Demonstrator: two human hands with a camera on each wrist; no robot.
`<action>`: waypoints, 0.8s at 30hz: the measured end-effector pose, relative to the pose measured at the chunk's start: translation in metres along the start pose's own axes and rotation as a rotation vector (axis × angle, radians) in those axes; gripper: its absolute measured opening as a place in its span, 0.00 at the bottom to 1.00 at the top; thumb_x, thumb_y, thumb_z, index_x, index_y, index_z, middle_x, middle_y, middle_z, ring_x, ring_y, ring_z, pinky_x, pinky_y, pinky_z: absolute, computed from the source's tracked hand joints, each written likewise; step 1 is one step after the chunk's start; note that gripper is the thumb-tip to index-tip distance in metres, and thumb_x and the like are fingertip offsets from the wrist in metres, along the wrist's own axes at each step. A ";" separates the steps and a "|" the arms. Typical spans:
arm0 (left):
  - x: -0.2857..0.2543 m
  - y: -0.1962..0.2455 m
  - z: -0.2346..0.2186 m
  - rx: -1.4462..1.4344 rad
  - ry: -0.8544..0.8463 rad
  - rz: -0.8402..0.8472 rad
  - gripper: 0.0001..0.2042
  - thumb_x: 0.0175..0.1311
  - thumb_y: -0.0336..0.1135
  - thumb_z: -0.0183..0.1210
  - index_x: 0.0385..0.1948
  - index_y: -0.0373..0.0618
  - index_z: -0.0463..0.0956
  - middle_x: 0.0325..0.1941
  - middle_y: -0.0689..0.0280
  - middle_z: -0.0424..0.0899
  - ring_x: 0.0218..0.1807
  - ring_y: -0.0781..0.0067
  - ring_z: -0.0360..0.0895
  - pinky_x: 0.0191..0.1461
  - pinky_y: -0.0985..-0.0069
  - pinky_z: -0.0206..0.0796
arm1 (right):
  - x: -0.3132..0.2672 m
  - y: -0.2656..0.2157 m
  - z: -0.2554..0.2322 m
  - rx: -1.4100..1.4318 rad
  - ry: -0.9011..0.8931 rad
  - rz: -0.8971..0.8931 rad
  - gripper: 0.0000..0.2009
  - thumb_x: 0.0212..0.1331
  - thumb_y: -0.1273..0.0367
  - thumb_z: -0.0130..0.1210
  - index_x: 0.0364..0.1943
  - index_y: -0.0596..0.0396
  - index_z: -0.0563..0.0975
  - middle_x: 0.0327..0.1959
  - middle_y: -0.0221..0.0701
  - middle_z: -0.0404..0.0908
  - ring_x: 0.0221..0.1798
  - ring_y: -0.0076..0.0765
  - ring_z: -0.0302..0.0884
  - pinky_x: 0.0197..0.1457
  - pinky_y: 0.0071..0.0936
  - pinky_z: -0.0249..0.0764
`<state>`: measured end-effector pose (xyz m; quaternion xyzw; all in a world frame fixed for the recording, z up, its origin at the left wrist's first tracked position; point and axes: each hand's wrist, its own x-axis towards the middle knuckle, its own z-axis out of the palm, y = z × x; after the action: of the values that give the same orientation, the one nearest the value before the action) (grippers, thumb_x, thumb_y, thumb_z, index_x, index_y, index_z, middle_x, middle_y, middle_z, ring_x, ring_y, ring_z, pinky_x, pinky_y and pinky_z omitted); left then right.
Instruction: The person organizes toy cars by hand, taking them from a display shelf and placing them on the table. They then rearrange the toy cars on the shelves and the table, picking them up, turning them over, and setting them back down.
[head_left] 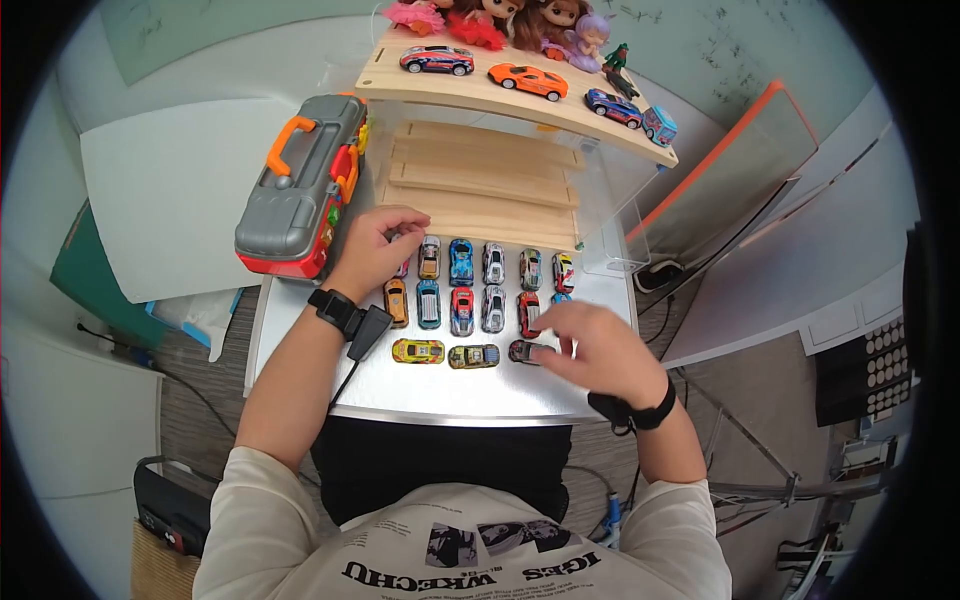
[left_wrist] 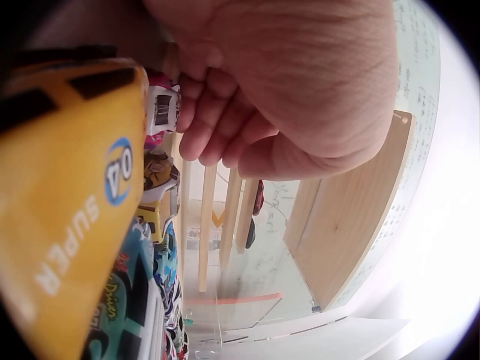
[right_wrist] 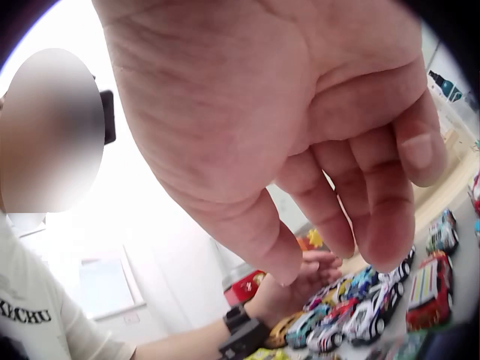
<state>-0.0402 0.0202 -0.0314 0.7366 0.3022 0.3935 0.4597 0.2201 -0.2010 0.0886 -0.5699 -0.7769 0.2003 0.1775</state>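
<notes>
1. Head view: hovers with loosely bent, empty right hand (head_left: 608,348) beside small dark-grey toy car (head_left: 522,351) near silvery table's (head_left: 480,397) front edge.
2. Lies lengthwise along that edge, left of right hand; cannot tell if touching.
3. Holds left hand (head_left: 382,250) loosely curled, farther off.

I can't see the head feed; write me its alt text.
A person's left hand and right hand hang over rows of toy cars on a silvery table. Behind, a wooden shelf carries dolls and more cars; left of it stands a gray case with an orange handle.
</notes>
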 end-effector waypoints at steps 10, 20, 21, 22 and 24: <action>0.001 0.000 0.003 0.007 0.056 0.076 0.11 0.62 0.27 0.65 0.44 0.34 0.86 0.41 0.60 0.89 0.40 0.76 0.83 0.47 0.76 0.76 | -0.033 -0.007 0.040 -0.456 0.065 0.143 0.15 0.54 0.65 0.67 0.44 0.57 0.81 0.44 0.38 0.82 0.39 0.49 0.86 0.43 0.41 0.83; 0.000 0.002 0.003 0.057 0.057 0.059 0.10 0.64 0.28 0.64 0.44 0.34 0.86 0.42 0.63 0.89 0.40 0.77 0.83 0.48 0.76 0.75 | -0.032 0.010 0.046 -0.217 0.036 0.230 0.14 0.53 0.67 0.70 0.40 0.60 0.81 0.35 0.39 0.83 0.32 0.46 0.83 0.38 0.40 0.80; 0.000 0.001 0.003 0.051 0.059 0.058 0.10 0.64 0.28 0.64 0.44 0.34 0.86 0.42 0.63 0.89 0.40 0.77 0.83 0.48 0.76 0.75 | -0.031 0.008 0.044 -0.098 0.019 0.253 0.14 0.53 0.68 0.71 0.41 0.60 0.81 0.33 0.37 0.83 0.29 0.40 0.82 0.36 0.35 0.80; 0.000 0.001 0.003 0.045 0.050 0.059 0.10 0.64 0.28 0.64 0.44 0.34 0.86 0.42 0.63 0.89 0.40 0.77 0.83 0.48 0.76 0.75 | -0.032 0.009 0.044 -0.102 0.016 0.254 0.14 0.53 0.68 0.71 0.41 0.60 0.81 0.33 0.37 0.83 0.29 0.40 0.82 0.36 0.35 0.80; 0.000 0.001 0.003 0.036 0.044 0.060 0.10 0.64 0.27 0.64 0.44 0.34 0.86 0.41 0.62 0.89 0.40 0.77 0.83 0.48 0.76 0.75 | -0.033 0.013 0.044 0.496 -0.023 0.471 0.13 0.58 0.73 0.70 0.44 0.61 0.80 0.30 0.30 0.84 0.25 0.22 0.80 0.29 0.20 0.73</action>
<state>-0.0380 0.0182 -0.0313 0.7448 0.2969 0.4176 0.4273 0.2177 -0.2340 0.0425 -0.6711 -0.5534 0.4248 0.2509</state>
